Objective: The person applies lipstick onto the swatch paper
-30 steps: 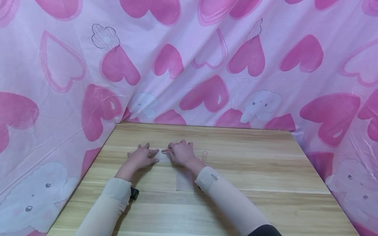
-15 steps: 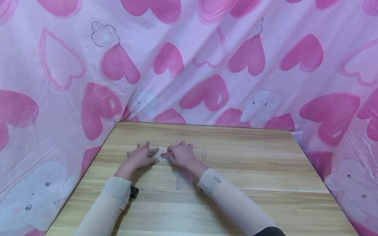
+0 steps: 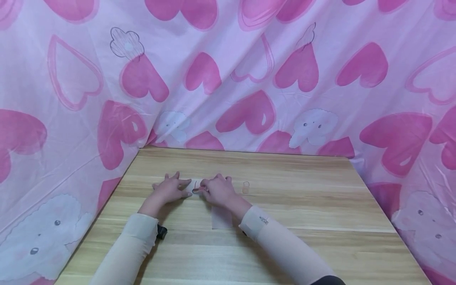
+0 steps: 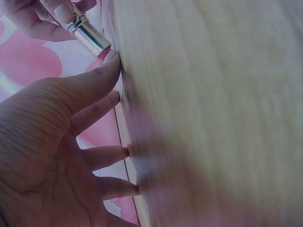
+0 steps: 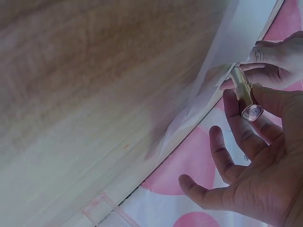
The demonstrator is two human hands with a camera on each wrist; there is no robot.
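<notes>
My right hand point(image 3: 220, 192) pinches a lipstick point(image 3: 198, 190) between thumb and fingers, its tip down at a small white paper point(image 3: 190, 186). In the left wrist view the lipstick point(image 4: 91, 37) shows a gold metal tube with a red tip close to my left thumb. A short dark red line point(image 3: 195, 184) runs on the paper just beyond the lipstick. My left hand point(image 3: 170, 190) rests with spread fingers at the paper's left side, fingertips on the table. Part of the paper is hidden under my right hand.
A clear cap point(image 3: 246, 187) stands on the wooden table point(image 3: 285, 245) right of my right hand. A second pale sheet point(image 3: 221, 218) lies nearer, by my right wrist. Pink heart-patterned cloth point(image 3: 246, 114) hangs around the back and sides.
My right hand has moved the lipstick a little toward me across the paper, and a red line now shows behind it. My left hand has stayed in place.
</notes>
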